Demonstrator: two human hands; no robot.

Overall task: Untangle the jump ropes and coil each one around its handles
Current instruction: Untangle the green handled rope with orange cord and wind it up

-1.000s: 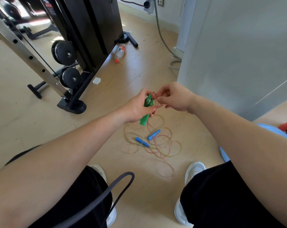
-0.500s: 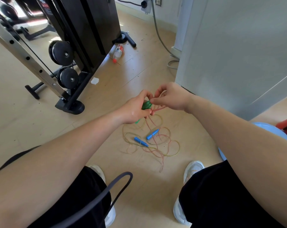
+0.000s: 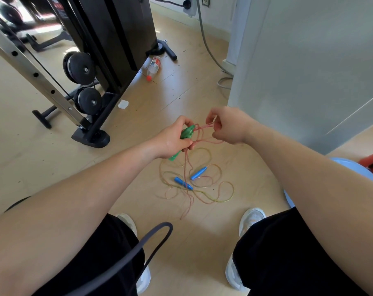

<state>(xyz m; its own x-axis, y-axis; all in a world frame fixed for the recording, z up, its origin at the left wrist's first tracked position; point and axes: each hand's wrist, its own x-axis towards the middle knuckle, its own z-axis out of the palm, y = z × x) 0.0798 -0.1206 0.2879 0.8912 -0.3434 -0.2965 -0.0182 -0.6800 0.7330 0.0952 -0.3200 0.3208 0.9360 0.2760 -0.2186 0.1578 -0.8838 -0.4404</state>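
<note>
The left hand (image 3: 173, 143) is held in the air above and a little left of the two blue plastic jump-rope handles (image 3: 199, 173) that lie on the pale wooden floor (image 3: 138, 116). Its fingers (image 3: 186, 144) are wrapped tightly round a pair of green plastic jump-rope handles (image 3: 187, 133), whose lower end sticks out below the palm. The right hand (image 3: 227, 127) is level with it, above and right of the blue handles. Its fingers are curled in, with thumb and forefinger pinching a loop of thin pink rope (image 3: 204, 125) just beside the top of the green handles. More pink strands run from the green handles across to that hand, and others hang down to the floor past the blue handles.

Around the blue handles a thin yellowish rope (image 3: 225, 199) lies in loose loops, crossed with pink rope; which strand passes over which cannot be told.

Far beyond the blue handles, a clear plastic bottle with a red cap (image 3: 154, 66) lies beside the base of a black weight machine (image 3: 108, 39). Nearer the person than the blue handles are two white shoes (image 3: 252, 216) and a dark rubber band loop (image 3: 138, 248)
</note>
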